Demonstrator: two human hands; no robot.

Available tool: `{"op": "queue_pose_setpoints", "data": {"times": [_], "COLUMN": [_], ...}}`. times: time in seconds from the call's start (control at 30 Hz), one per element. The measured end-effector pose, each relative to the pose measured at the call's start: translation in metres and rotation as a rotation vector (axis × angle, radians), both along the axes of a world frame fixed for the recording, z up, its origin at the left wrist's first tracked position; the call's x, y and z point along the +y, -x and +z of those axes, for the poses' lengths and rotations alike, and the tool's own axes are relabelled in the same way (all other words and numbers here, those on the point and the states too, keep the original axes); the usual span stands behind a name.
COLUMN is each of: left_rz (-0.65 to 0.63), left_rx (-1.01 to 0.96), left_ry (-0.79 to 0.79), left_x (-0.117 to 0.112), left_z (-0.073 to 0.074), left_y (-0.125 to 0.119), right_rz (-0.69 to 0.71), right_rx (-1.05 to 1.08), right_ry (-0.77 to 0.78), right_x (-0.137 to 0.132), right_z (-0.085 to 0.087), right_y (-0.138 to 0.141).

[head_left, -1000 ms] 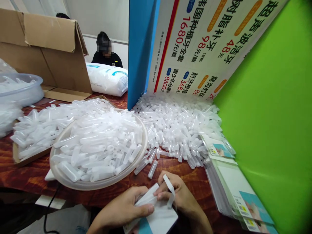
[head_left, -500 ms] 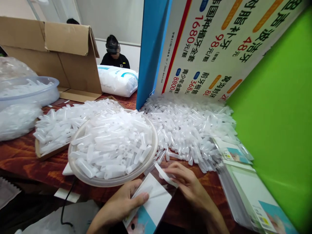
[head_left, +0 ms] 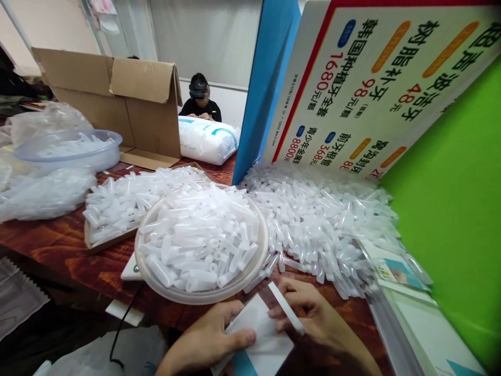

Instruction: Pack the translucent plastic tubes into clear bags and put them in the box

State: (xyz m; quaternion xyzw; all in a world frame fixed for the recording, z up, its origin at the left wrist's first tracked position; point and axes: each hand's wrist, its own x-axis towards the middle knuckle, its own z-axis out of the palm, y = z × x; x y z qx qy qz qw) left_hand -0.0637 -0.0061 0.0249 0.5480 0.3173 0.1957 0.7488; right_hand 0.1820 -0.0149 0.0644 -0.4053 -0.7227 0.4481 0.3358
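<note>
In right hand (head_left: 313,313), white strip (head_left: 286,308), diagonal.

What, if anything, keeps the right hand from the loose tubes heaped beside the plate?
Probably nothing, so yes: the right hand lies just short of the nearest tubes, with nothing standing between them. But it pinches a white strip, so it is not free to grasp.

both hands (head_left: 219,342) (head_left: 317,318) hold a white packet (head_left: 262,339) beside tubes (head_left: 203,235).

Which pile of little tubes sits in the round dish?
The middle pile; the left pile lies on cardboard, the right pile loose on the table.
</note>
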Motion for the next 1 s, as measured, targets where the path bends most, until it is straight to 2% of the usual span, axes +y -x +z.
{"op": "queue_pose_setpoints", "data": {"times": [0.07,0.13,0.17,0.23,0.33,0.4,0.47,0.57,0.7,0.8,0.9,1.0], "left_rz": [-0.036,-0.022,0.007,0.066,0.067,0.057,0.053,0.048,0.070,0.069,0.087,0.119], "left_rx": [-0.044,-0.094,-0.105,-0.125,-0.206,-0.270,-0.314,-0.335,-0.322,-0.300,-0.288,-0.215], "left_ry": [-0.006,0.002,0.011,0.030,0.027,0.009,-0.015,-0.035,-0.032,-0.020,-0.002,0.043], "left_x": [-0.001,-0.002,-0.001,0.001,0.005,0.007,0.007,0.006,0.006,0.007,0.006,0.003], "left_z": [0.001,0.000,-0.003,-0.009,-0.017,-0.019,-0.021,-0.024,-0.029,-0.031,-0.030,-0.027], "left_y": [0.001,0.002,0.003,0.005,0.008,0.009,0.010,0.010,0.010,0.009,0.009,0.007], "right_rz": [0.142,0.274,0.282,0.136,-0.236,-0.330,-0.313,-0.265,-0.288,-0.397,-0.499,-0.496], "right_rx": [-0.093,-0.216,-0.255,-0.285,-0.314,-0.338,-0.346,-0.339,-0.297,-0.222,-0.094,0.023], "right_ry": [-0.024,-0.029,-0.049,-0.162,-0.416,-0.479,-0.486,-0.491,-0.514,-0.541,-0.500,-0.316], "right_x": [0.007,0.019,0.028,0.056,0.116,0.157,0.190,0.218,0.223,0.209,0.174,0.123], "right_z": [0.011,0.031,0.044,0.068,0.091,0.093,0.087,0.072,0.058,0.059,0.063,0.062], "right_y": [0.009,0.013,0.014,0.012,0.012,0.017,0.026,0.038,0.039,0.024,-0.001,-0.029]}}
